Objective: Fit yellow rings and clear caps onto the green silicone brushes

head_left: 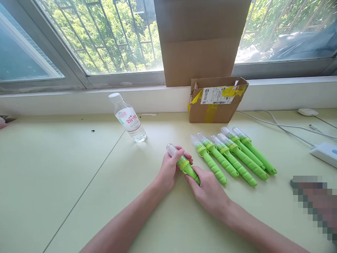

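Observation:
A green stick with a clear ribbed cap (188,168) is held in both hands over the table. My left hand (170,165) wraps round its upper part, just below the clear tip, which points up and to the left. My right hand (207,188) is closed round the green handle and hides its lower end. To the right, several similar green sticks (238,160) lie side by side, slanted, with their clear caps toward the window.
A water bottle (131,121) stands behind and left of my hands. An open cardboard box (214,105) is at the back by the wall. White cables (286,125) and a white power strip (325,153) lie at the right, near a blurred-out object (316,202).

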The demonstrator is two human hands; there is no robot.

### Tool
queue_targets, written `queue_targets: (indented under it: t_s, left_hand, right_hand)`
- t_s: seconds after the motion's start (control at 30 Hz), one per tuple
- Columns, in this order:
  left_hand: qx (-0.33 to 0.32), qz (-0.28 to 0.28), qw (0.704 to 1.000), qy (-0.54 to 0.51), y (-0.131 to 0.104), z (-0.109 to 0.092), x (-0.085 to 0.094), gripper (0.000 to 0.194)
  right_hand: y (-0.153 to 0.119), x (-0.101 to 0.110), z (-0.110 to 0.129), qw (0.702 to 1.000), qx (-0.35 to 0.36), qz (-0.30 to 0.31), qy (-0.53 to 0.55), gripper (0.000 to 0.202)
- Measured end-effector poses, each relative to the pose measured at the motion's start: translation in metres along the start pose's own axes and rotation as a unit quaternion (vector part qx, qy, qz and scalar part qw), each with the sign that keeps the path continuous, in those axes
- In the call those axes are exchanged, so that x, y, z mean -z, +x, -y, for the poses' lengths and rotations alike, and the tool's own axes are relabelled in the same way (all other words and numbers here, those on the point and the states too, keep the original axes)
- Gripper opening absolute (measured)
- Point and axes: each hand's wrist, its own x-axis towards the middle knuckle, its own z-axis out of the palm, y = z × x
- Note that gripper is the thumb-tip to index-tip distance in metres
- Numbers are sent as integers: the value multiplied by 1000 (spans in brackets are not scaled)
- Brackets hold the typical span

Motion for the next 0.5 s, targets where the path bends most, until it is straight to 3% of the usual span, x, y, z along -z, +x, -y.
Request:
queue_targets:
  t_s: [0.17, 0.37, 0.5]
  left_hand:
    - [34, 1, 998, -50, 2, -5, -1, 24]
    - [55, 33, 994, -89, 0, -14, -1, 23]
    - [28, 18, 999, -42, -1, -17, -5, 29]
  right_hand:
    - [0, 5, 2, 994, -32, 39, 101, 17]
    - [1, 4, 2, 943, -134, 125, 276, 33]
    - [1, 2, 3, 964, -116, 80, 223, 26]
